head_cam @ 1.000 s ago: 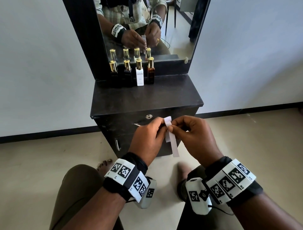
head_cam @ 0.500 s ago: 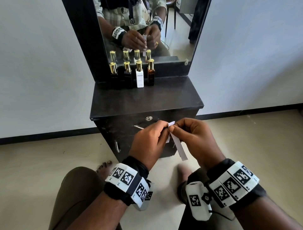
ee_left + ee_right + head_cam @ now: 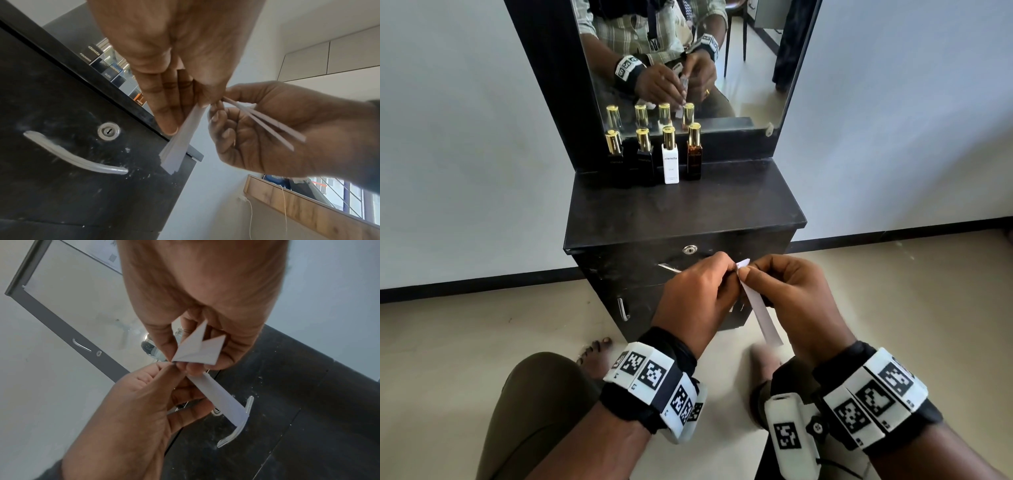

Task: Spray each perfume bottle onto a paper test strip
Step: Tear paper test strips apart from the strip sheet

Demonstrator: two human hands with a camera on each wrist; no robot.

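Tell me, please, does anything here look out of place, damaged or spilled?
Nothing is spilled or fallen. The four perfume bottles stand upright and capped in a row before the mirror. Only the cabinet front looks scuffed, with pale smears around its lock. Both hands pinch paper test strips.

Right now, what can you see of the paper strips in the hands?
The strips are narrow, thin, white paper, several held together as a small bunch. The left hand and right hand both pinch them near their upper ends, in front of the cabinet. They fan apart: in the head view one long strip hangs down and toward the right, free at its lower end. No bottle touches them.
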